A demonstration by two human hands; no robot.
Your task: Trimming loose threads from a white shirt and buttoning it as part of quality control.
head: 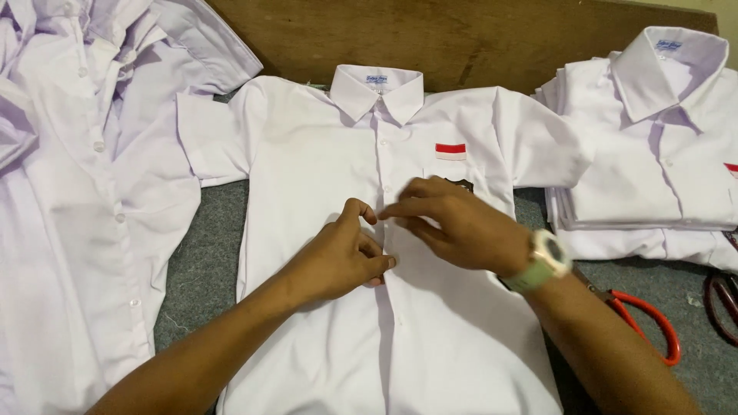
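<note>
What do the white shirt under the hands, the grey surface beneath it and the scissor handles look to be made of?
The white shirt looks like thin woven cloth, matte, creasing softly. The grey surface seems felt or low carpet: fuzzy, speckled, no shine. The orange scissor handles look like smooth plastic with a slight gloss. Both the left hand and right hand pinch the shirt's button strip.

A white short-sleeved cotton shirt (pixel 323 169) lies flat in the middle of the grey felt-covered table (pixel 201 261). Left of it lies a heap of loose white shirts (pixel 77 192); right, 1 stack of folded white shirts (pixel 653 154), with red-handled metal scissors (pixel 649 323) in front.
</note>
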